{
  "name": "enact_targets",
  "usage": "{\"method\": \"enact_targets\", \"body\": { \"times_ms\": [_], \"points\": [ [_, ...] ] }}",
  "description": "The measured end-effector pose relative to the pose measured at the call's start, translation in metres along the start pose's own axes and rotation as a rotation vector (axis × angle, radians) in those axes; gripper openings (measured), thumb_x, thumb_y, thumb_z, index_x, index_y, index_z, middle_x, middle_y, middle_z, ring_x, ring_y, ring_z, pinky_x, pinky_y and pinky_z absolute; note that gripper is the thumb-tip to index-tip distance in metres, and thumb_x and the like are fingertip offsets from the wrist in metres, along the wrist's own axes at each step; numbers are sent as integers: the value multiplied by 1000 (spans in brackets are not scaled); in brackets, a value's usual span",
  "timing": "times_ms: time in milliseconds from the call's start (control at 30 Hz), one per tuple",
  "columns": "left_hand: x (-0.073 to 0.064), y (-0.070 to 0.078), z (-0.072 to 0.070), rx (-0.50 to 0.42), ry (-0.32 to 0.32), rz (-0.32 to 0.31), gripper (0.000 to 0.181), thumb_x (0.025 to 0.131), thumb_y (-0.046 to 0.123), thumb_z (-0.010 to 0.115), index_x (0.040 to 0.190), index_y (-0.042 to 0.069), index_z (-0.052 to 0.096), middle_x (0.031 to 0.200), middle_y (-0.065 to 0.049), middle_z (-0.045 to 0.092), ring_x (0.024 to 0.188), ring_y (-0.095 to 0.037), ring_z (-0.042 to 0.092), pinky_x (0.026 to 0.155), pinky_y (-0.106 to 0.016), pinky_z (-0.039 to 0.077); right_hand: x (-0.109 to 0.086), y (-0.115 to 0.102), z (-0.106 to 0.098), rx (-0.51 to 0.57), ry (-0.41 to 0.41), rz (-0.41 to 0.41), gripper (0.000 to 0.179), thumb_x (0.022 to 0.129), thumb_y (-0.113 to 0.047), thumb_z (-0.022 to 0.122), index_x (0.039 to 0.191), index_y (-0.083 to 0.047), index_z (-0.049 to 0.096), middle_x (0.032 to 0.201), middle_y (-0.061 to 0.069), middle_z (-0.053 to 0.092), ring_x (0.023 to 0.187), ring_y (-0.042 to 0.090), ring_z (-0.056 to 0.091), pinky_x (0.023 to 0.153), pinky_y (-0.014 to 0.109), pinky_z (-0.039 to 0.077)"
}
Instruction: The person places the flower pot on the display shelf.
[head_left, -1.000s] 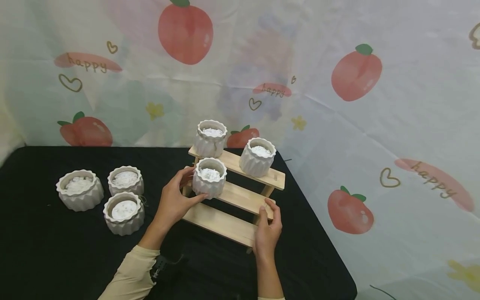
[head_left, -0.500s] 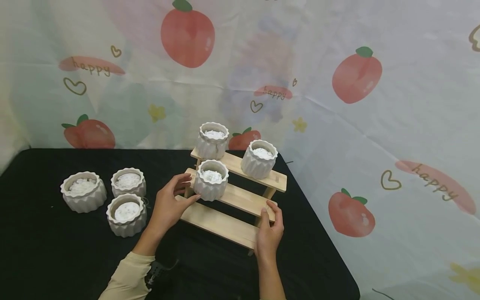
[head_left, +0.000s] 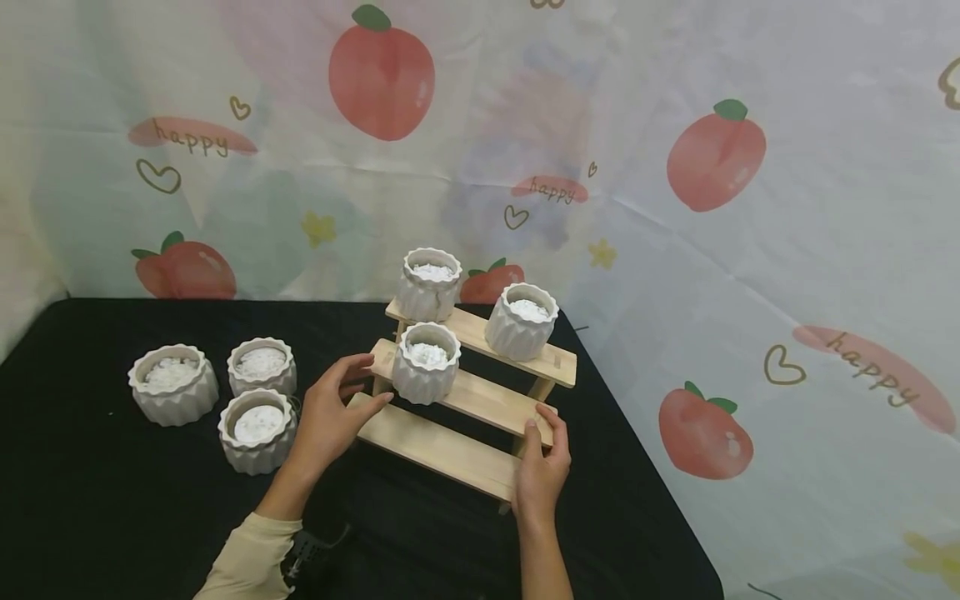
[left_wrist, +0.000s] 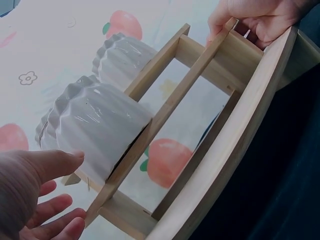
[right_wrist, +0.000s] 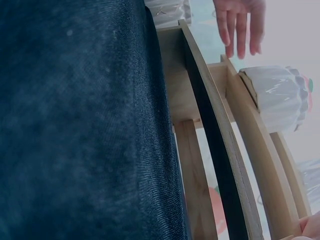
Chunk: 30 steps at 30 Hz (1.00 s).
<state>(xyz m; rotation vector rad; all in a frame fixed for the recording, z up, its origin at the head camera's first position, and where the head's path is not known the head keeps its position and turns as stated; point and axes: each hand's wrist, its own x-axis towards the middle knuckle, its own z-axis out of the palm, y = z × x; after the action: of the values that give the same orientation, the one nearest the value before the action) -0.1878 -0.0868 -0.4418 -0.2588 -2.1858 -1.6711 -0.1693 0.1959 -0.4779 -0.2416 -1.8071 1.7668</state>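
A white fluted pot point(head_left: 424, 379) with white filling stands on the left part of the middle shelf of a three-tier wooden stand point(head_left: 442, 454). My left hand point(head_left: 327, 421) is just left of that pot, its fingers apart and holding nothing; the left wrist view shows a gap between the thumb point(left_wrist: 60, 164) and the pot. With my right hand point(head_left: 542, 475) I grip the right end of the middle shelf. On the top shelf stand two more such pots, one at the left point(head_left: 427, 292) and one at the right point(head_left: 521, 329).
Left of my left arm, three white pots stand on the black tablecloth point(head_left: 90, 492): a wide one point(head_left: 174, 400), a rear one point(head_left: 266, 379) and a front one point(head_left: 257, 446). A printed fabric backdrop point(head_left: 465, 108) hangs behind and to the right of the table.
My left hand has let go of the pot on the middle shelf and moved left, away from it. My right hand keeps its grip on the stand. The head view has shifted slightly.
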Motion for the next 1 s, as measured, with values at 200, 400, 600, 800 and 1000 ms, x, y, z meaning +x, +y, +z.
{"method": "enact_targets", "body": {
  "times_ms": [200,400,600,800,1000],
  "points": [
    [-4,-3,-6,19,16,5,58,84,4,87,136,-1,61,134,-18,63,120,-36,62,98,-48,51,0,0,0,1,-3,4,28,105,-5,57,132,-5,64,151,13,49,138,23,43,110,42,34],
    [-8,-4,-13,43,38,6,56,84,2,86,134,-2,61,132,-18,64,118,-38,63,98,-48,51,0,2,0,-3,0,9,29,105,-5,57,133,-5,64,152,15,47,138,26,42,110,45,33],
    [-12,-7,-21,77,63,-3,55,83,-1,86,132,-2,62,130,-20,65,117,-37,64,97,-49,51,1,4,-1,-7,0,11,30,105,-4,57,134,-5,63,152,16,46,139,27,42,110,48,33],
    [-14,-9,-29,107,86,10,54,81,0,87,130,-2,63,128,-20,66,115,-36,64,96,-48,51,0,4,-1,-7,1,18,30,105,-4,57,134,-5,63,153,15,46,139,27,41,110,47,33],
    [-17,-12,-36,134,100,16,54,81,-1,87,130,-3,62,128,-20,64,115,-37,63,97,-48,50,0,2,-1,-12,-10,5,29,106,-8,57,135,-7,64,151,12,48,133,24,45,102,34,38]
  ]
}}
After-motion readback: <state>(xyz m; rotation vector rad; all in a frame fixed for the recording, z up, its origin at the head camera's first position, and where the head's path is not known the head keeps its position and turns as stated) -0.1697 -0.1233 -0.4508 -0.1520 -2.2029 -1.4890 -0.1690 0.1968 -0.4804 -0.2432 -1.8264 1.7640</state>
